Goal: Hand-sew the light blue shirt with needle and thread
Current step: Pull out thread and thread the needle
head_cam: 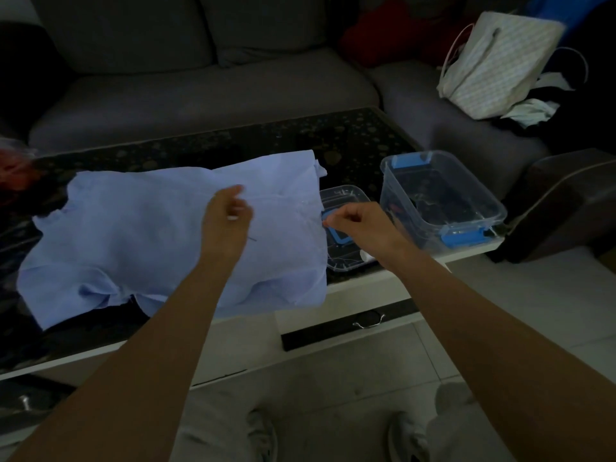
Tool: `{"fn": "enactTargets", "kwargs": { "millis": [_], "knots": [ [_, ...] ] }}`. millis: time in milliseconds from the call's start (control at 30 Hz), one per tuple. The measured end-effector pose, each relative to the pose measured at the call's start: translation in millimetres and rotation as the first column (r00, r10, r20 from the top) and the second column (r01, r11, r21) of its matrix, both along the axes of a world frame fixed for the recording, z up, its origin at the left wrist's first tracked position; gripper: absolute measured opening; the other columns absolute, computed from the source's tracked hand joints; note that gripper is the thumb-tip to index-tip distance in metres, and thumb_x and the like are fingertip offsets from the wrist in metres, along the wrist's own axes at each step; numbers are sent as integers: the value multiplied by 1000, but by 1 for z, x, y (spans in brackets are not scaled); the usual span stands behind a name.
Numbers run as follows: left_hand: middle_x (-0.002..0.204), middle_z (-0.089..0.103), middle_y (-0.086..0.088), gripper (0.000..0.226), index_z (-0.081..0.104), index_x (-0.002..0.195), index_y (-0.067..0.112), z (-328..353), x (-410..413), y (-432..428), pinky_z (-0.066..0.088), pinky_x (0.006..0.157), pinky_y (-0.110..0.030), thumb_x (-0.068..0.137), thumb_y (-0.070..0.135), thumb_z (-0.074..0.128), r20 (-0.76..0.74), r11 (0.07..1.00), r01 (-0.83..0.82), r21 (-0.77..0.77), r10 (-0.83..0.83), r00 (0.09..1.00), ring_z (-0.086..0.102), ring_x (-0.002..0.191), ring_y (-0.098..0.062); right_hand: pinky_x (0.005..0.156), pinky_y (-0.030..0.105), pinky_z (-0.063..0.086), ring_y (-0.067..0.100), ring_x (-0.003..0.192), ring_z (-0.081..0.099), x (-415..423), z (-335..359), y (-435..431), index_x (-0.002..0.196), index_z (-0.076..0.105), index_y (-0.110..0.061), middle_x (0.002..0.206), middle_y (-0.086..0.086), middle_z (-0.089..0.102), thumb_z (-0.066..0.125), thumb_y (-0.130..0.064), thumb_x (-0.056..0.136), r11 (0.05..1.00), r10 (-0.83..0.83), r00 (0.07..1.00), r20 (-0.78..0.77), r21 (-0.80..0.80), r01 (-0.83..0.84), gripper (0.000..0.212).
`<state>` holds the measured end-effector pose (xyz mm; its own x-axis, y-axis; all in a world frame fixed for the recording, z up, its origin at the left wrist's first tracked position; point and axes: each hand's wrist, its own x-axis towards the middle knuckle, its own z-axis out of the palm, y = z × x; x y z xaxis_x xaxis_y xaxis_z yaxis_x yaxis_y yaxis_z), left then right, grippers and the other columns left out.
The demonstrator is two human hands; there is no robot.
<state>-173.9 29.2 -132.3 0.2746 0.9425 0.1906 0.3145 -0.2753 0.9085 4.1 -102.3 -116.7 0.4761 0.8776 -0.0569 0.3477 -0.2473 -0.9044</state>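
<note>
The shirt [133,235] lies spread flat on the dark patterned worktop [350,141], its near hem hanging slightly over the front edge. The left hand [226,225] hovers over the middle of the shirt with its grip curled and blurred, and I cannot tell whether it holds anything. The right hand [360,225] is at the shirt's right edge with its grip pressed together, thumb against forefinger. The light is too dim to show what, if anything, it pinches. Under that hand, just beside the shirt, lies a clear lid [346,195] with a blue latch. A clear box [483,198] stands to its right. A grey sofa [200,91] behind carries a pale bag [493,68].
</note>
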Motion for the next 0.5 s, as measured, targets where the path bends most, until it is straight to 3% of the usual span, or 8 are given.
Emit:
{"fn": "enactTargets", "kwargs": {
  "millis": [67, 133, 200, 267, 333, 400, 500],
  "knots": [
    [121, 57, 1, 31, 56, 125, 16, 4, 16, -18, 41, 87, -12, 94, 12, 56, -119, 952, 268, 147, -252, 960, 53, 106, -9, 69, 11, 41, 0, 78, 55, 0, 0, 1, 97, 71, -10, 83, -12, 61, 63, -19, 91, 1000, 25, 1000, 11, 9, -25, 14],
    [123, 56, 5, 34, 51, 129, 20, 2, 31, -33, 41, 89, -11, 95, 19, 56, -169, 880, 471, 64, -455, 874, 55, 109, -6, 71, 12, 42, 0, 75, 56, -1, 0, 0, 93, 72, -10, 78, -11, 62, 64, -17, 91, 998, 52, 998, 23, 32, -53, 11],
    [111, 60, 6, 33, 50, 128, 19, -4, 41, -41, 49, 80, -14, 95, 21, 56, -167, 826, 561, -55, -562, 810, 63, 93, -6, 74, 16, 45, 5, 74, 56, -1, 0, -1, 87, 71, -13, 74, -9, 61, 63, -16, 92, 995, 80, 996, 44, 50, -82, 9],
    [88, 62, 7, 18, 60, 111, 16, -9, 44, -43, 47, 65, -14, 94, 20, 58, -199, 834, 551, -33, -546, 814, 62, 70, -4, 73, 15, 46, 8, 77, 57, 0, 1, -4, 85, 69, -14, 74, -8, 61, 62, -16, 92, 995, 84, 995, 50, 48, -86, 10],
    [72, 60, 10, 7, 66, 90, 18, -8, 44, -39, 41, 60, -10, 93, 17, 59, -221, 862, 502, 69, -477, 851, 57, 62, 2, 68, 9, 47, -1, 73, 57, 2, 2, -6, 88, 70, -13, 75, -9, 61, 62, -16, 92, 994, 102, 994, 39, 44, -104, 9],
    [73, 63, 10, 12, 69, 83, 19, -5, 41, -33, 43, 63, -9, 91, 16, 61, -224, 888, 437, 142, -401, 888, 57, 62, 2, 63, 4, 46, -4, 69, 57, 2, 2, -7, 91, 70, -12, 75, -11, 61, 62, -16, 92, 993, 109, 993, 36, 37, -111, 9],
    [80, 67, 5, 14, 73, 83, 15, -5, 30, -22, 51, 70, -22, 91, 14, 61, -216, 944, 267, 194, -225, 950, 60, 69, -7, 68, 7, 49, 4, 78, 59, 6, 0, -7, 90, 69, -10, 79, -9, 61, 62, -16, 92, 999, 13, 1000, 7, 38, -13, 10]
  ]
}}
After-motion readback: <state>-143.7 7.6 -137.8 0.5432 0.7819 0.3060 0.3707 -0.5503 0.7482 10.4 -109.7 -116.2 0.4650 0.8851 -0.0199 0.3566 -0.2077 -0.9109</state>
